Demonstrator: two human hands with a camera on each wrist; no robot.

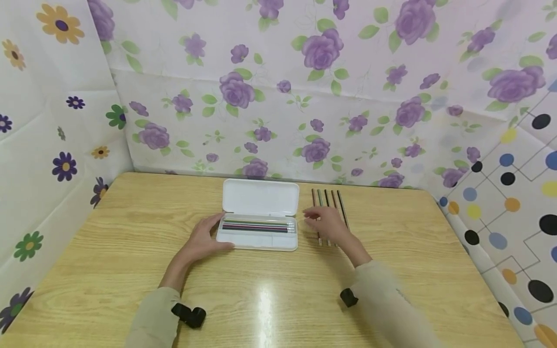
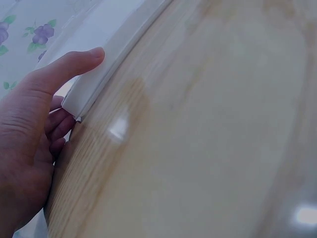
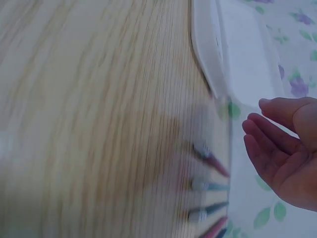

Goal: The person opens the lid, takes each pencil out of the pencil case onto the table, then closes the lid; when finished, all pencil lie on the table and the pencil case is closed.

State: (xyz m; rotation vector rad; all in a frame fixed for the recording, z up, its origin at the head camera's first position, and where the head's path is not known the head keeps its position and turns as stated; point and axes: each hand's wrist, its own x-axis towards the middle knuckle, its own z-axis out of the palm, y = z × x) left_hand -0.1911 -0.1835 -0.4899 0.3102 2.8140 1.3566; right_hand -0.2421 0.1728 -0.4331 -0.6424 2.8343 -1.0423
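A white pencil case (image 1: 256, 243) lies with its lid (image 1: 261, 197) raised at the back of the table. Several pencils (image 1: 256, 226) lie lengthwise in its rear part. My left hand (image 1: 202, 241) holds the case's left end, the thumb along the front edge and the fingers around the side; the left wrist view shows this hand (image 2: 39, 119) at the case corner. My right hand (image 1: 326, 224) hovers above a row of loose pencils (image 1: 341, 203) right of the case. Seen from the right wrist, that hand (image 3: 287, 148) has thumb and fingers apart, holding nothing.
The wooden table (image 1: 261, 299) runs back to a flowered cloth wall (image 1: 278, 121). Patterned cloth also hangs at left and right. Black wrist straps (image 1: 189, 315) sit over both sleeves.
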